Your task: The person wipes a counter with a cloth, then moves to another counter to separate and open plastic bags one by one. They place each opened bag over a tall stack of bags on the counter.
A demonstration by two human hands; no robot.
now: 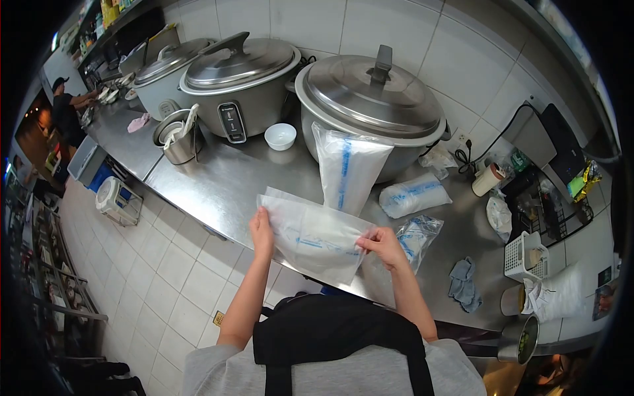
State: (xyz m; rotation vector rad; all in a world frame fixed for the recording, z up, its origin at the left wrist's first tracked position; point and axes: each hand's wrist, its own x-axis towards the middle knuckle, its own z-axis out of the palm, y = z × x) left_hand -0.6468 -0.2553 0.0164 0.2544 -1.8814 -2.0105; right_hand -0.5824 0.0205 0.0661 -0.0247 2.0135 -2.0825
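In both hands I hold a flat stack of clear plastic bags (310, 228) with blue print, above the counter's front edge. My left hand (262, 232) pinches its left edge, and my right hand (385, 247) grips the right edge between thumb and fingers. Just behind, another pack of plastic bags (350, 168) with a blue stripe leans against the large rice cooker (370, 105). A rolled pack of bags (416, 195) lies to its right. Beside my right hand sits a crumpled clear wrapper with blue print (420, 236).
Two more rice cookers (241, 79) (173, 69) line the wall, with a white bowl (281, 136) and a metal pot of utensils (178, 142) in front. At right are a blue-grey cloth (465, 284), a white basket (526, 257) and a metal pot (518, 340). Another person (69, 109) works far left.
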